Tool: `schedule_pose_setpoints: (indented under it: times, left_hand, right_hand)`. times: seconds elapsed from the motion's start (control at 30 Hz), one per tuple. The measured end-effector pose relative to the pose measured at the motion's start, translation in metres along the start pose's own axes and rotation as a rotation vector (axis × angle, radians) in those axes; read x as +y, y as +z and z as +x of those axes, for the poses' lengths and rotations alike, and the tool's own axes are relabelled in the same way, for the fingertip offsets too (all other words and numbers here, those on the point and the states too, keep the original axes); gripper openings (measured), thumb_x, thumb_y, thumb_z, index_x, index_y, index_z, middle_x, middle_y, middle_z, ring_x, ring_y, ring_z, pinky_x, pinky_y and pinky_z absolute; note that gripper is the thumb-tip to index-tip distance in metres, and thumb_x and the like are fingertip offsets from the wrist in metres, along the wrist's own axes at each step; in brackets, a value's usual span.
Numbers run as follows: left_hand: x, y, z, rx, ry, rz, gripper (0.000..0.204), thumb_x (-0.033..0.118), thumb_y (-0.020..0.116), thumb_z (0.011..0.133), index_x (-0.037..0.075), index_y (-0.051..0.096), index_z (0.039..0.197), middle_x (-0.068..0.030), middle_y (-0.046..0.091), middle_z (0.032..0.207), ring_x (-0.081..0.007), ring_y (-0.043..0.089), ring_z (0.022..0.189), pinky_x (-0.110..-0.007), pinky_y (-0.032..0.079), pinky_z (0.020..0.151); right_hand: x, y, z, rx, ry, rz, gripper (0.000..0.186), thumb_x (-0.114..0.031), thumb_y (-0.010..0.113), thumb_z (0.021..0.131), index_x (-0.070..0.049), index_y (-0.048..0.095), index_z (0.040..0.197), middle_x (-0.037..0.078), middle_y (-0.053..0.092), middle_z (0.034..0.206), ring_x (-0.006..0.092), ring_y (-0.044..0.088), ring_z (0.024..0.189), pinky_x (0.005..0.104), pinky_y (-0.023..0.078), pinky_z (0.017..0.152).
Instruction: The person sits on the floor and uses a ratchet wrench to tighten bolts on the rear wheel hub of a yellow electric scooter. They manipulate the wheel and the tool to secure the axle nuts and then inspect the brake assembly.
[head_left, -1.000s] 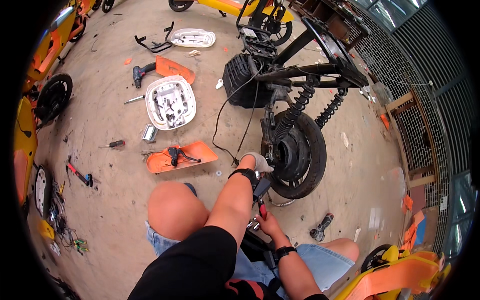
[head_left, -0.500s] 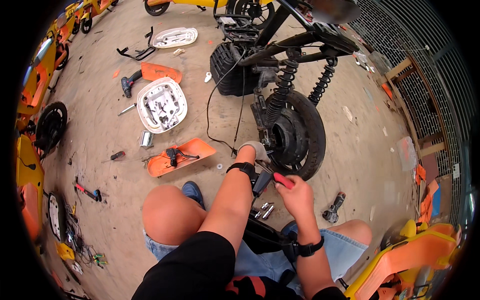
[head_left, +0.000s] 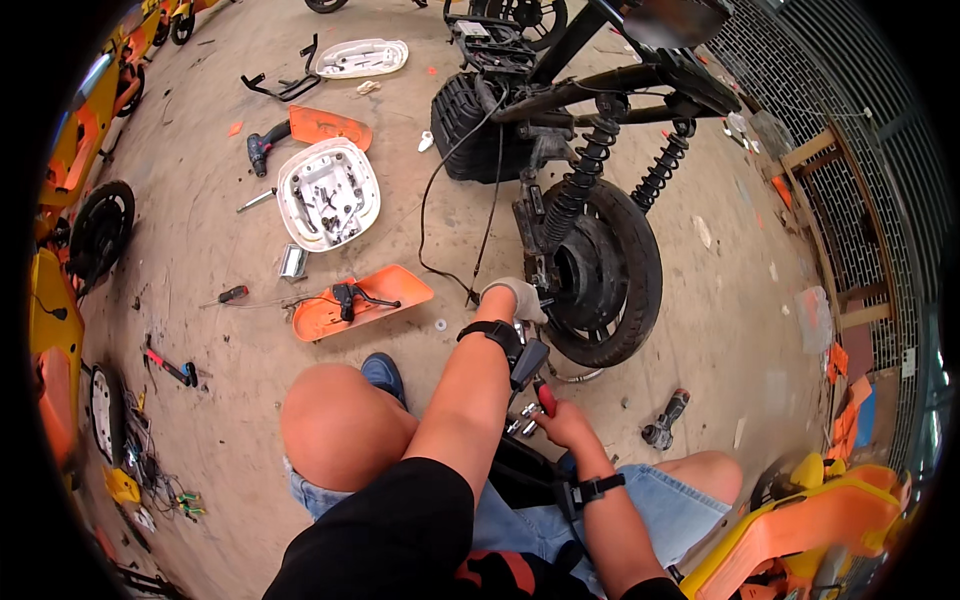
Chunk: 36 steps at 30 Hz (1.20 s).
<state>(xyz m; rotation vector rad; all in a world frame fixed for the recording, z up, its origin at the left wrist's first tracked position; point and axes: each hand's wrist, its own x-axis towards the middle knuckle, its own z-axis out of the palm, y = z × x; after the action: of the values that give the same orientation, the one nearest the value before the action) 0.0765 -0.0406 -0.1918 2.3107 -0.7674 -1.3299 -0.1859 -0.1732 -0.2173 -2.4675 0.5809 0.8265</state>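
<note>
My left hand [head_left: 516,298], in a pale glove, reaches to the hub of the black rear wheel [head_left: 628,290]. Its fingers are mostly hidden, and a bit of shiny metal shows just below the glove. Closer to me, my right hand [head_left: 568,426] is closed around a red-handled tool [head_left: 545,399], whose working end I cannot make out. Several shiny metal sockets [head_left: 527,412] lie by its fingertips. Above the wheel stand two black coil-spring shock absorbers [head_left: 590,165] on the bare frame of a scooter. A black cable [head_left: 425,215] hangs from the frame to the floor.
Left of the wheel lie an orange panel [head_left: 375,308] with a brake lever and a white tray [head_left: 330,235] of small parts. A drill [head_left: 261,150] is beyond them, a hammer [head_left: 172,368] farther left. Right of me lies a power tool [head_left: 664,420]. Yellow-orange scooters [head_left: 800,535] stand around.
My right hand has drawn back from the wheel toward the sockets, taking the red-handled tool along. My left hand stays at the hub. The view has shifted slightly.
</note>
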Motion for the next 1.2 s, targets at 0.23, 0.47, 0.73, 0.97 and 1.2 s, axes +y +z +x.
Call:
schedule_pose_setpoints:
  times: [0.23, 0.47, 0.73, 0.97, 1.2]
  left_hand:
    - [0.006, -0.005, -0.006, -0.013, -0.026, -0.004, 0.038, 0.043, 0.063, 0.085, 0.007, 0.075, 0.088, -0.0068, 0.074, 0.088, -0.0257, 0.07, 0.079, -0.04, 0.055, 0.076]
    - [-0.003, 0.01, 0.026, 0.048, 0.015, -0.026, 0.033, 0.036, 0.068, 0.08, 0.004, 0.073, 0.085, -0.0101, 0.072, 0.081, -0.0267, 0.068, 0.071, -0.041, 0.055, 0.068]
    - [-0.007, 0.001, 0.014, -0.059, -0.134, -0.018, 0.052, 0.05, 0.072, 0.078, 0.008, 0.074, 0.109, -0.0114, 0.073, 0.106, -0.0284, 0.069, 0.096, -0.041, 0.054, 0.084]
    - [-0.006, 0.0, 0.004, -0.051, -0.067, 0.051, 0.041, 0.041, 0.063, 0.087, 0.001, 0.071, 0.094, -0.0083, 0.072, 0.085, -0.0225, 0.069, 0.072, -0.038, 0.056, 0.069]
    - [0.002, -0.006, 0.007, -0.017, -0.031, 0.268, 0.047, 0.046, 0.064, 0.082, 0.004, 0.073, 0.103, -0.0099, 0.073, 0.097, -0.0278, 0.068, 0.086, -0.043, 0.053, 0.079]
  right_hand:
    - [0.012, 0.03, 0.021, 0.041, -0.132, 0.066, 0.05, -0.042, 0.068, 0.087, 0.003, 0.061, 0.107, 0.028, 0.067, 0.1, 0.0446, 0.064, 0.098, 0.0477, 0.05, 0.084]
    - [-0.062, -0.06, -0.068, 0.129, -0.114, 0.044, 0.046, -0.042, 0.063, 0.091, 0.003, 0.061, 0.104, 0.028, 0.068, 0.09, 0.0459, 0.065, 0.09, 0.0494, 0.05, 0.079]
    - [-0.133, -0.118, -0.088, 0.57, -0.232, 0.179, 0.04, -0.039, 0.064, 0.091, -0.004, 0.067, 0.109, 0.021, 0.07, 0.087, 0.0397, 0.067, 0.084, 0.0444, 0.051, 0.073]
    - [-0.102, -0.112, -0.092, 0.31, -0.171, -0.026, 0.043, -0.041, 0.065, 0.089, -0.001, 0.068, 0.106, 0.023, 0.069, 0.086, 0.0423, 0.066, 0.083, 0.0472, 0.051, 0.075]
    - [-0.003, -0.018, -0.012, -0.324, 0.037, 0.516, 0.039, -0.036, 0.07, 0.091, 0.001, 0.063, 0.102, 0.007, 0.066, 0.08, 0.0132, 0.065, 0.067, 0.0309, 0.05, 0.055]
